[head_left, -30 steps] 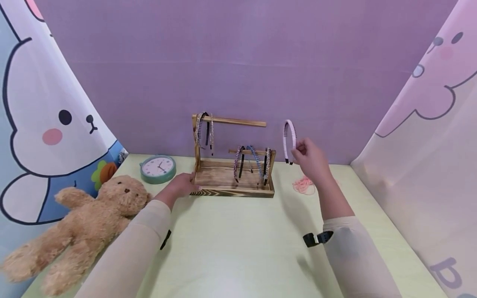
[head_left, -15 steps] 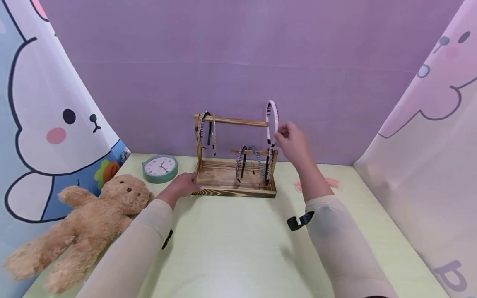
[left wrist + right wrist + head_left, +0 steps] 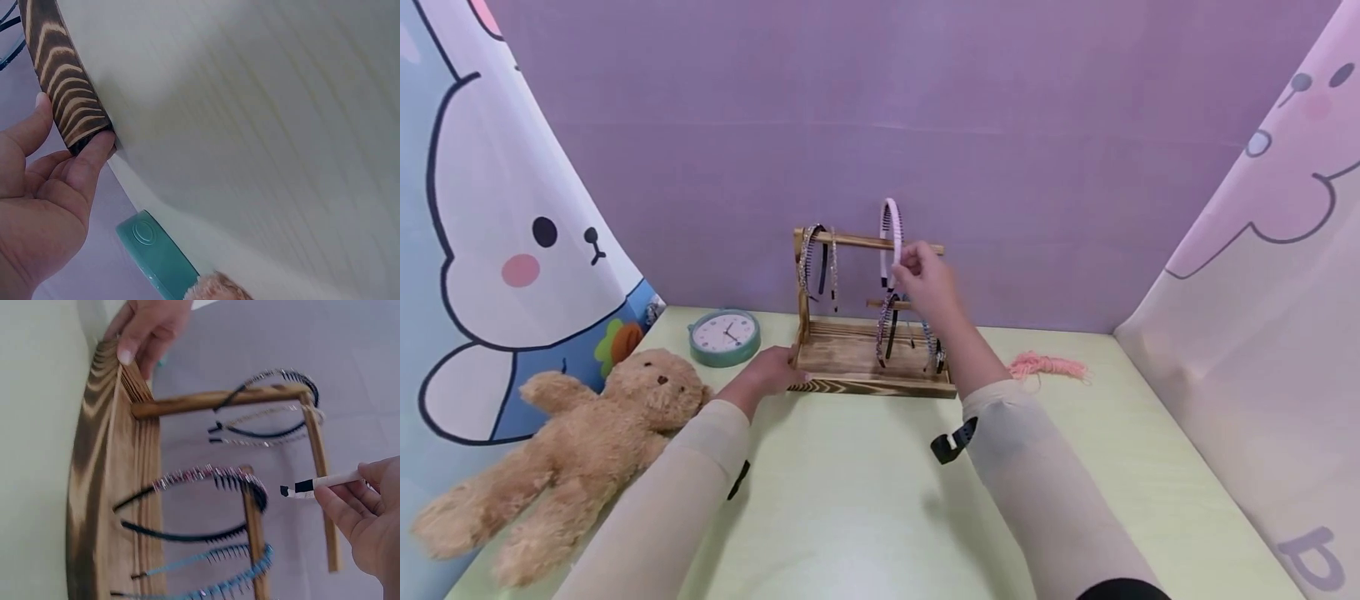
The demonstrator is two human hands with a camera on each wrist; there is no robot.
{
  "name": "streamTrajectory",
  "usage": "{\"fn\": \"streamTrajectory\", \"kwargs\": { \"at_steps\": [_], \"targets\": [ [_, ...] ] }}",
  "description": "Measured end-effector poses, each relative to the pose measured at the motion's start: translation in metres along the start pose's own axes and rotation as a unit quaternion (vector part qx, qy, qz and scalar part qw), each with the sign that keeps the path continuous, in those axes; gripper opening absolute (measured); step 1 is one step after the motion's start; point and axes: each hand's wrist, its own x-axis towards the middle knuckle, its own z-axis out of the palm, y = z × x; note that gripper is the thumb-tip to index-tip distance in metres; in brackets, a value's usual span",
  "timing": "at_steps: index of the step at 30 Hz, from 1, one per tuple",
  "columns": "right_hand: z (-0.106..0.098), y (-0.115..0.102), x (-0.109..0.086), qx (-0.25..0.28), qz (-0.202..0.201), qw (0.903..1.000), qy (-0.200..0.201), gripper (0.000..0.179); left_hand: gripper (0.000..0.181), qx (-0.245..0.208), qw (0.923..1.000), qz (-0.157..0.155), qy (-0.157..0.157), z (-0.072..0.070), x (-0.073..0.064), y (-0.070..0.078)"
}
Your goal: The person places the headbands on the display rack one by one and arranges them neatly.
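A wooden headband rack [image 3: 872, 388] with two bars stands on the table. My left hand [image 3: 769, 372] grips its front left corner, thumb on one face and fingers on the end, as the left wrist view shows on the dark-grained edge [image 3: 72, 94]. My right hand [image 3: 928, 283] pinches a pale pink toothed headband [image 3: 897, 229] by one side. It overlaps the upper bar [image 3: 857, 241] in the head view, with its black tips [image 3: 304, 485] hanging down. Glittery headbands [image 3: 808, 258] hang at that bar's left end. On the lower bar hang a pink-purple headband [image 3: 200, 472] and a blue one [image 3: 256, 565].
A teal clock [image 3: 725, 335] lies left of the rack, close to my left hand. Beside my left arm lies a brown teddy bear [image 3: 591, 442]. Pink yarn [image 3: 1048, 365] lies to the right, past my right forearm. A purple cloth wall [image 3: 880, 125] rises behind.
My right hand has carried the pink headband left and up, from right of the rack, past the upper bar's free end, to along that bar. The left hand has stayed on the rack.
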Motion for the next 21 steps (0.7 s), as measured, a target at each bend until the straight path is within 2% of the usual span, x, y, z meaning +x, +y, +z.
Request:
{"fn": "streamTrajectory", "kwargs": {
  "at_steps": [8,15,21],
  "targets": [
    [0.031,0.005,0.009,-0.049,0.007,0.9987,-0.012,0.015,0.077,0.007,0.9999,0.006,0.004,0.001,-0.004,0.003],
    [0.036,0.009,0.019,-0.091,0.036,0.9949,-0.023,0.015,0.077,0.019,0.9997,0.008,0.009,0.002,-0.003,0.003],
    [0.039,0.009,0.029,-0.131,0.042,0.99,-0.033,0.015,0.076,0.017,0.9995,0.015,0.022,0.003,-0.003,0.003]
  ]
}}
